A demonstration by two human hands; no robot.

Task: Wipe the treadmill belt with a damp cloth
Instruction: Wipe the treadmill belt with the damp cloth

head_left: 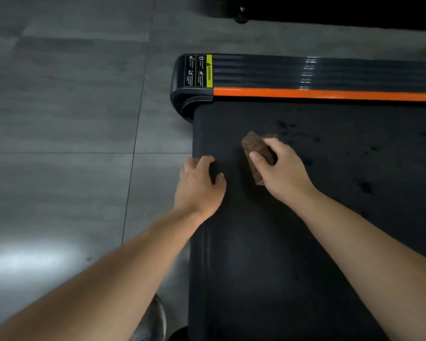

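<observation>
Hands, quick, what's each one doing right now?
Left hand: holding nothing, loosely curled, resting on the treadmill belt near its end.
Right hand: grips the brown cloth, pressing it to the belt.

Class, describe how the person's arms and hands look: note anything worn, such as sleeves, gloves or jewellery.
The left forearm and right forearm are bare, with no sleeves in view. The left hand and right hand wear no gloves, and no watch, ring or band shows.

A yellow-edged warning label (198, 70) sat at the end corner of the treadmill's side rail (330, 72), reading "WARNING"; its smaller print and pictograms were too small to read.
</observation>
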